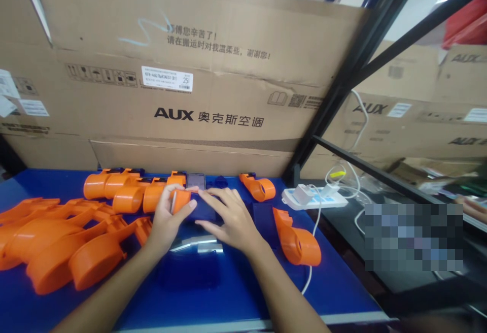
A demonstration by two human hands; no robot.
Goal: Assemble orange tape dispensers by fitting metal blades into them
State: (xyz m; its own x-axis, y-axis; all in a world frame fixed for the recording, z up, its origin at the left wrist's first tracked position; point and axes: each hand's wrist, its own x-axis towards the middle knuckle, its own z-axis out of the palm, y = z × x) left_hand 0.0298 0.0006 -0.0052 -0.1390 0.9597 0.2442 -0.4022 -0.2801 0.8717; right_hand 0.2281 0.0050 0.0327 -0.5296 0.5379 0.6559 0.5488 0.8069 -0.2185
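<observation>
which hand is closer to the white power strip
Right. The right hand is to the left of the white power strip; the left hand is farther left, beyond the right hand.

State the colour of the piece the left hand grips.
The piece is orange where visible; see the head view.

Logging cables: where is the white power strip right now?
In the head view, right of centre, the power strip lies at the far right edge of the blue table, near the black post.
</observation>
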